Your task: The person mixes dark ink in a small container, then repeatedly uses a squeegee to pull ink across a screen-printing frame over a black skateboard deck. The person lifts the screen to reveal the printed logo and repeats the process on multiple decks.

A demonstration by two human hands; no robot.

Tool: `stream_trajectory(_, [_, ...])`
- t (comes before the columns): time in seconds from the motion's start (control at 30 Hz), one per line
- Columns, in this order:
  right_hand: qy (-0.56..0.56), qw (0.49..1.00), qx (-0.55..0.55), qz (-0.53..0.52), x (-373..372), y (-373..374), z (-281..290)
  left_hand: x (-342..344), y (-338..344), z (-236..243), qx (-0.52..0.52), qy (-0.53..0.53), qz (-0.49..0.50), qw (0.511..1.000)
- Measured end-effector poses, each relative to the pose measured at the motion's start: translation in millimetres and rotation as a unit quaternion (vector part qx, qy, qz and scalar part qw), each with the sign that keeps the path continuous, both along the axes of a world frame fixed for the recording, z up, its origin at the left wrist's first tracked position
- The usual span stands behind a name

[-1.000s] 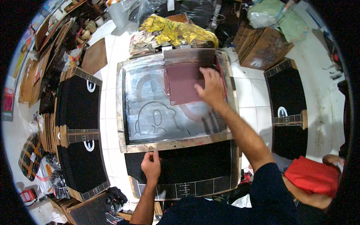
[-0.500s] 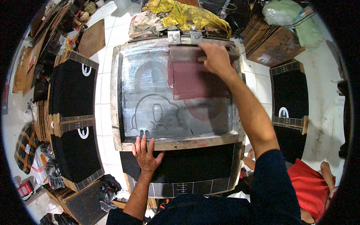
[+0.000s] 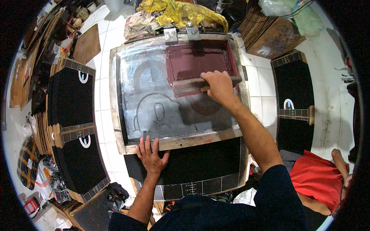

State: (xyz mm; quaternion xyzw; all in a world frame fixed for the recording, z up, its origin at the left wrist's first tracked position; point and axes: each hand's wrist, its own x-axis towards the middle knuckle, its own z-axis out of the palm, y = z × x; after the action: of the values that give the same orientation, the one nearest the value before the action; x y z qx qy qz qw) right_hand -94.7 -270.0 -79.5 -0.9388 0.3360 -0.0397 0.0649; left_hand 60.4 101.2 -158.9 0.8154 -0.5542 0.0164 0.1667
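Observation:
My right hand [image 3: 220, 86] is closed on a wide squeegee [image 3: 183, 84], which lies across the lower part of a maroon ink patch [image 3: 194, 61] at the upper right of the screen-printing mesh [image 3: 138, 65]. The pale mesh carries faint line drawings. My left hand [image 3: 152, 156] lies with fingers spread on the near bar of the screen frame [image 3: 185, 141]. A black printed board [image 3: 185, 161] with a gridded edge lies beneath the near side of the screen.
Black boards with eye shapes lie in stacks at left [image 3: 73, 96] and right [image 3: 293, 81]. Yellow cloth [image 3: 185, 13] sits behind the screen, cardboard [image 3: 266, 32] at back right. Another person in red [image 3: 316, 173] is at lower right. Plastic bags [image 3: 58, 181] lie at left.
My right hand has drawn the squeegee from the screen's far edge toward me, over the maroon patch. My left hand has moved from below the frame to lie spread on its bar.

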Motion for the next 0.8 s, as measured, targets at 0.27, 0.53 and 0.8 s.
stream_trajectory(0.27, [-0.037,0.995,-0.087,-0.011,64.6,-115.1,-7.8,0.6,0.9,-1.1,0.014,0.0,0.006,1.0])
stream_trajectory(0.53, [-0.103,0.973,-0.206,-0.03,45.3,-48.1,-16.7,0.5,2.8,-2.4,0.023,0.005,0.008,1.0])
stream_trajectory(0.8, [-0.124,0.969,-0.211,-0.034,69.7,-107.1,-25.6,0.1,3.2,-0.2,0.029,0.011,0.012,0.999])
